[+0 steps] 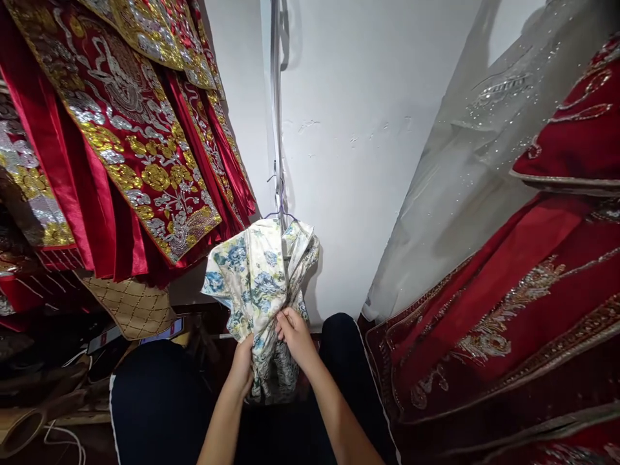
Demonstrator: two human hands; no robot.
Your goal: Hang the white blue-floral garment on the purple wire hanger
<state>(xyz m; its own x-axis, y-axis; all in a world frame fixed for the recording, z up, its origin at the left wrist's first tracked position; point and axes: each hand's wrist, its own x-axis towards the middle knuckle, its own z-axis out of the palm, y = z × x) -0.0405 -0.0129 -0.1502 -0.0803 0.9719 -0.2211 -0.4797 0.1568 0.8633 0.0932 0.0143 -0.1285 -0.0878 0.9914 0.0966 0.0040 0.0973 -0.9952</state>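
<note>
A cream garment with blue flowers (256, 278) hangs on a wire hanger (281, 206) from a thin metal rod (277, 97) against the white wall. My left hand (243, 368) grips the bunched fabric low on its left side. My right hand (293, 336) pinches the gathered cloth at the middle, fingers closed round it. Both hands are close together, just below the garment's waist. My dark trouser legs (159, 400) show beneath.
Red robes with gold and silver embroidery (121, 129) hang at the left. A pale sequinned veil (475, 161) and more red embroidered cloth (508, 323) crowd the right. A gold quilted bag (133, 307) and clutter sit low left.
</note>
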